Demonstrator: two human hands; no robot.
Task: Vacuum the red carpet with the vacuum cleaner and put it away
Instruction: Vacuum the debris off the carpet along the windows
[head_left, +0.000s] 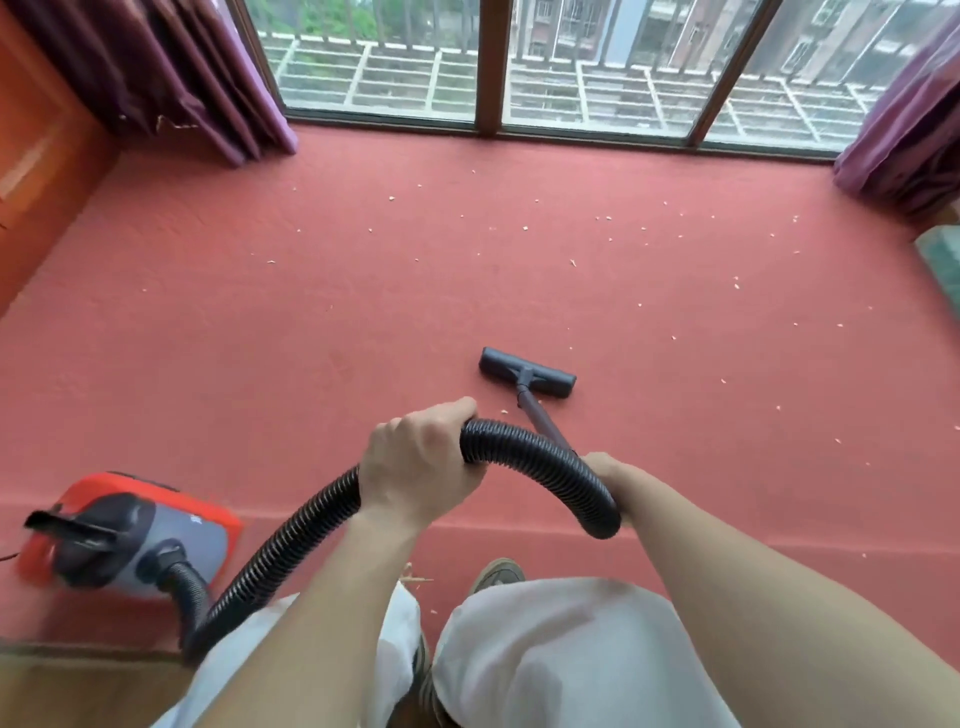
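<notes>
Grasping hose (519, 441) with left grip (415, 467) | right grip (602, 467) clasps wand (540, 421) | floor head (527, 371) ahead on carpet (311, 312)

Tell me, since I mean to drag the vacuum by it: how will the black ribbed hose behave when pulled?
Probably floppy: the hose arches sharply between the left hand and right hand, then sags toward the canister. Its ribs likely let it stretch before the canister follows. It looks light, since the hands hold its loop up in the air.
</notes>
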